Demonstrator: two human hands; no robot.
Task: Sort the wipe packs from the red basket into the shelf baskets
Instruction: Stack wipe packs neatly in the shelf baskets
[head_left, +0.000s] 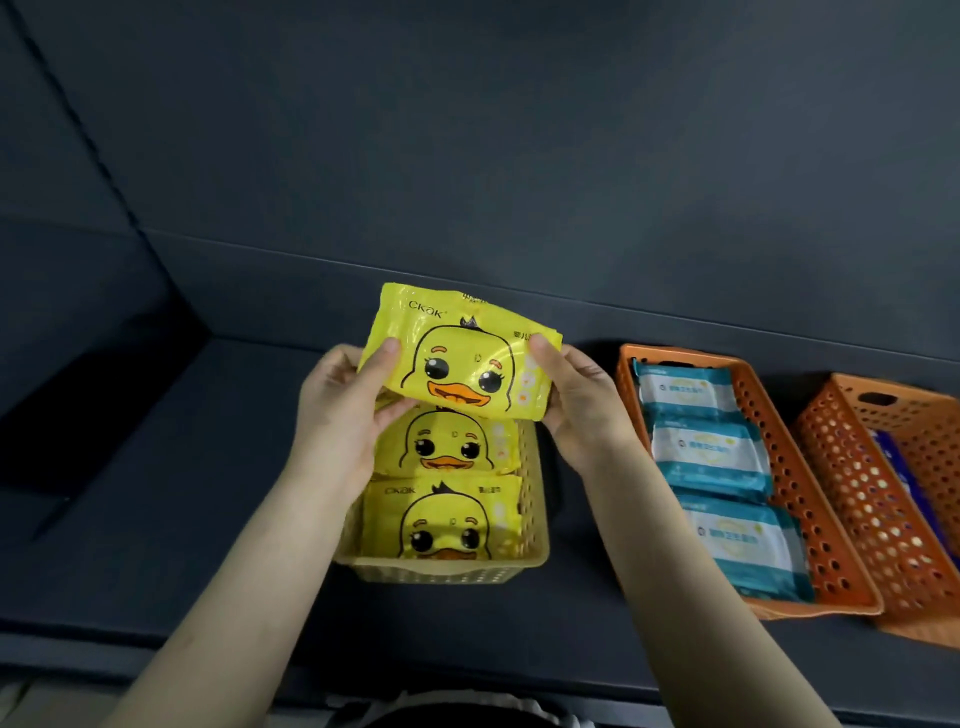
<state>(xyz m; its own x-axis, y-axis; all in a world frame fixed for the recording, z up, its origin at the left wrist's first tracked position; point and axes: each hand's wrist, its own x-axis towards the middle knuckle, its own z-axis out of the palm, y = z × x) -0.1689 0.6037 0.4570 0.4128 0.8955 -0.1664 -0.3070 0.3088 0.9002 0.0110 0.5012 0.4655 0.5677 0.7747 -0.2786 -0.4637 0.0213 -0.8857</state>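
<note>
Fingers first: left hand pinches the left edge of a yellow duck pack, thumb on the printed face, the other fingers curled behind and under. Right hand does the same on the right edge, thumb tip on the top corner. Both closed on the pack; neither slack.

Pack is held tilted, face up toward the camera, in the air above the far end of the yellow basket. Not touching what lies below, as far as I can tell.

In that basket: two more duck packs, one behind the other, the nearer duck pack and the middle duck pack, faces up. The far end seems to be open, though the held pack hides it.

To the right, well apart: orange basket with three teal packs in a row. Further right a second orange basket, something dark blue inside, mostly cut off. All sit on the dark shelf. Red basket not in view.

Step in hand, by my reading: placing a duck pack with its own kind. Next move calls for lowering it flat into the far slot, lined up behind the other two, then letting go with both hands. Watch the far rim; the pack is soft and could catch or fold.
</note>
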